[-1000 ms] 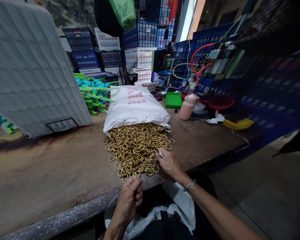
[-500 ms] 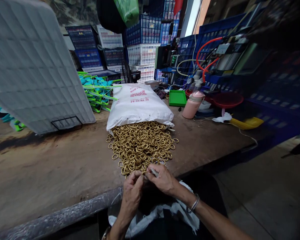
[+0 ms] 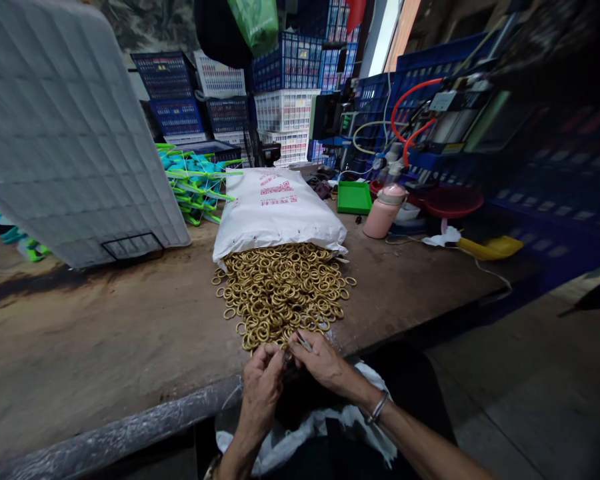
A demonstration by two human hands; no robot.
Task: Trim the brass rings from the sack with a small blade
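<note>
A heap of gold-coloured rings (image 3: 285, 287) spills from the mouth of a white printed sack (image 3: 280, 207) onto the wooden table. At the heap's near edge, my left hand (image 3: 263, 383) is closed in a pinch, thumb against fingers. It appears to grip one gold ring, mostly covered by the fingertips. Close beside it, my right hand (image 3: 323, 360) is closed around a small metal blade-like tool (image 3: 304, 341), whose exact kind I cannot make out. The fingertips of both hands nearly meet. Below them, a white plastic sack (image 3: 300, 440) hangs open at my lap.
A large whitish ribbed panel (image 3: 75, 133) stands at left, with green and blue plastic pieces (image 3: 195, 180) behind it. Toward the right are a pink bottle (image 3: 384, 212), a green tray (image 3: 354, 197), a yellow scoop (image 3: 493, 247) and a pneumatic machine (image 3: 455, 113). Stacked crates (image 3: 287, 110) fill the back.
Both hands stay together at the heap's near edge, with only small shifts of the fingers. The ring between them shows less now. My right wrist has moved slightly left.
</note>
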